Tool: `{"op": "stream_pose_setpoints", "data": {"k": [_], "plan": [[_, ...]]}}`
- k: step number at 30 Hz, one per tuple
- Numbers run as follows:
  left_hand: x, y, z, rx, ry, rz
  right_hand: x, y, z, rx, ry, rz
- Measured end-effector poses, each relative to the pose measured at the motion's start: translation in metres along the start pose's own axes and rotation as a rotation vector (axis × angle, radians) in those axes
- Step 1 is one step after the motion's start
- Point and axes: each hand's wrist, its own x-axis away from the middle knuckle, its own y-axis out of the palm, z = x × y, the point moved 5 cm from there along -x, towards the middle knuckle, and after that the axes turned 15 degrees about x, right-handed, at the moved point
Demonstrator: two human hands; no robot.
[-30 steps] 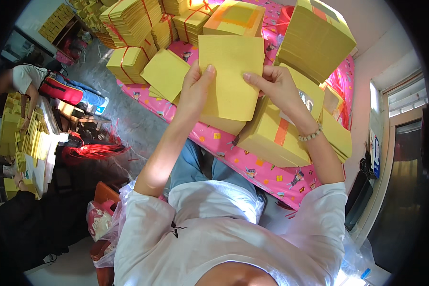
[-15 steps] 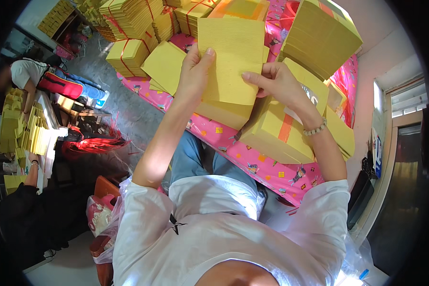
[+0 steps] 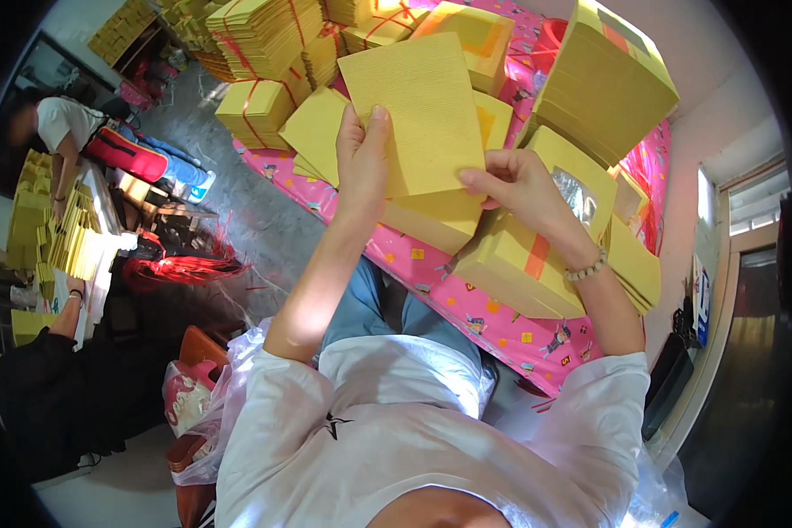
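Observation:
I hold a yellow, fine-ribbed rectangular sheet of paper (image 3: 427,110) up over the table, tilted slightly to the left. My left hand (image 3: 363,163) grips its left edge, thumb on the face. At the lower right corner, my right hand (image 3: 521,187) pinches it between thumb and curled fingers; a bead bracelet circles that wrist. Behind and below the sheet sits a yellow paper stack (image 3: 440,224), partly hidden. Under my right forearm lies another yellow block with an orange band (image 3: 510,273). Whether I hold one sheet or several layers, I cannot tell.
A pink patterned cloth (image 3: 431,273) covers the table. Red-tied yellow bundles (image 3: 255,113) stand at the far left, and a tall yellow stack (image 3: 598,92) leans at the right. Two people work at a table (image 3: 106,238) on the left, near red strands (image 3: 185,264).
The sheet has turned a little counter-clockwise. My right hand has slid from its right edge toward the lower right corner. The whole view has shifted slightly.

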Motion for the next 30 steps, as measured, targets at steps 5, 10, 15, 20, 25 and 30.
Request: {"op": "stream_pose_setpoints", "data": {"k": [5,10,15,20,25,30], "plan": [[0.01,-0.009,-0.001,-0.007,0.0,0.016,-0.005,-0.01,-0.008,0.17,0.002,-0.087],[0.023,-0.013,-0.004,-0.094,-0.075,-0.071,-0.024,-0.025,-0.033,-0.088,-0.062,0.162],[0.018,-0.029,0.007,-0.102,-0.223,-0.114,-0.04,-0.019,-0.027,-0.018,-0.102,0.082],[-0.011,-0.073,0.027,-0.033,-0.241,0.093,-0.027,-0.011,-0.019,0.121,-0.213,0.093],[-0.045,-0.133,0.019,0.085,-0.211,0.314,-0.009,-0.001,-0.005,0.411,-0.301,-0.043],[-0.06,-0.177,-0.016,-0.014,-0.176,0.372,0.004,0.007,-0.014,0.796,-0.433,-0.05]]}}
